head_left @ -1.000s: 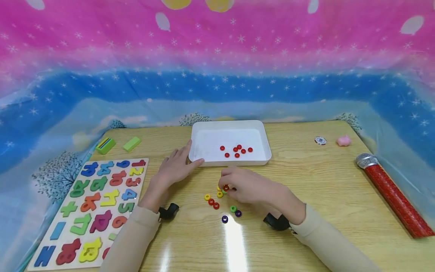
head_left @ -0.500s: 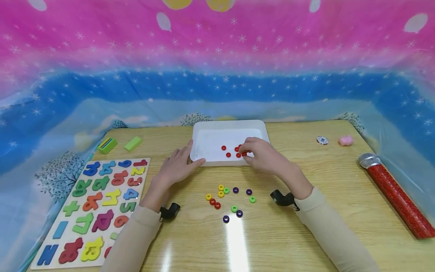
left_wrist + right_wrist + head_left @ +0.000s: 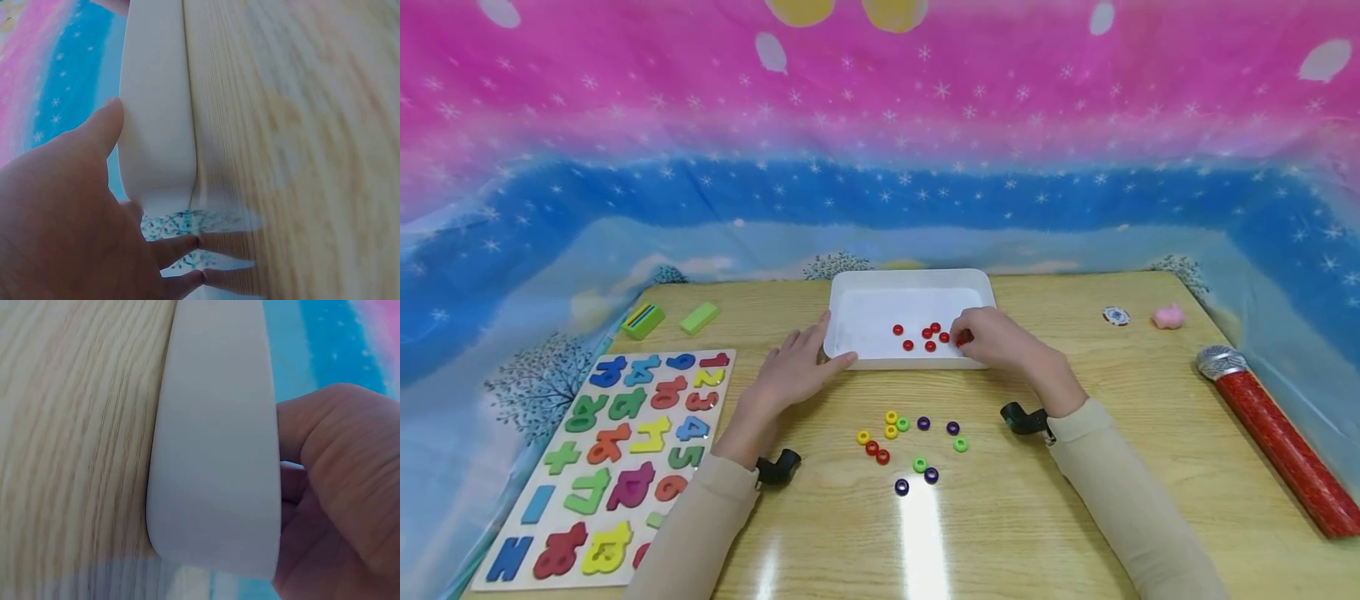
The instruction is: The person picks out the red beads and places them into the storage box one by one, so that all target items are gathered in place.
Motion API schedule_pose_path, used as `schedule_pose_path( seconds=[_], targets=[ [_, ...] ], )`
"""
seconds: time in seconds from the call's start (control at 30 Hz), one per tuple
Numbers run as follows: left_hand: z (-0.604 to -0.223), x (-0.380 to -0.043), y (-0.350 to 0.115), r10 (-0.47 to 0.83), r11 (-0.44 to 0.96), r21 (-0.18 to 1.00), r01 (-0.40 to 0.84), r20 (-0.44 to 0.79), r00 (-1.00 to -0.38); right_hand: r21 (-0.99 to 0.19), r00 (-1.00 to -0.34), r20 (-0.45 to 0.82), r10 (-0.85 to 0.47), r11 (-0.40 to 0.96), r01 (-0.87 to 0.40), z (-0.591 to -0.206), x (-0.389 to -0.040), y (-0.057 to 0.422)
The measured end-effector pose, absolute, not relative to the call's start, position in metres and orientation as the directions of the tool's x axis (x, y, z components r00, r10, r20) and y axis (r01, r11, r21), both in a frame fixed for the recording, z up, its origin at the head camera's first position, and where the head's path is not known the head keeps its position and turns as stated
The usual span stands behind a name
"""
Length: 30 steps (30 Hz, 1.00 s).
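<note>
A white tray (image 3: pixel 913 363) stands at the back middle of the table, with several red ring-shaped beads (image 3: pixel 907 345) in its front right part. My left hand (image 3: pixel 792 365) rests against its front left corner, thumb at the front rim and fingers spread along the side. My right hand (image 3: pixel 1000 340) reaches over the front right of the tray, thumb and forefinger pinched together at a red bead (image 3: pixel 961 342). In the right wrist view the tray wall (image 3: pixel 215 437) hides those fingertips. Yellow, green, purple and red beads (image 3: pixel 882 457) lie loose in front of the tray.
A number puzzle board (image 3: pixel 550 475) lies at the left, green blocks (image 3: pixel 700 318) behind it. On the right are a poker chip (image 3: pixel 1116 316), a pink pig figure (image 3: pixel 1168 317) and a red microphone (image 3: pixel 1277 442). A patterned cloth (image 3: pixel 895 192) borders the table's back and sides.
My right hand has gone from the loose beads up into the tray with a red bead, then slightly right. My left hand has stayed at the tray corner.
</note>
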<state>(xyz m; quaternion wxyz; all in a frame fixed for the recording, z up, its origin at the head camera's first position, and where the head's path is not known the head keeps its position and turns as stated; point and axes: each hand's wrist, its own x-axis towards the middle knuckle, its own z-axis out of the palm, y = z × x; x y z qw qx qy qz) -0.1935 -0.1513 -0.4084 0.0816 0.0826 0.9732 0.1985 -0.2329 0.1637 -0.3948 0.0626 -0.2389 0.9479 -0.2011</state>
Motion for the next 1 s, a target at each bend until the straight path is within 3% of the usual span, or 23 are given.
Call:
schedule_pose_path(
  seconds=[0.53, 0.77, 1.0],
  targets=[
    [-0.41, -0.193, -0.152, 0.185, 0.914, 0.388, 0.12, -0.133, -0.974, -0.349, -0.869, 0.029, -0.493, 0.81, -0.471, -0.39, -0.235, 0.157],
    [-0.409, -0.194, -0.152, 0.189, 0.909, 0.398, 0.122, -0.134, -0.973, -0.368, -0.849, 0.042, -0.527, 0.782, -0.503, -0.369, -0.213, 0.145],
    [-0.409, -0.194, -0.151, 0.188, 0.911, 0.395, 0.122, -0.132, -0.973, -0.38, -0.783, 0.063, -0.619, 0.711, -0.592, -0.355, -0.179, 0.13]
  ],
)
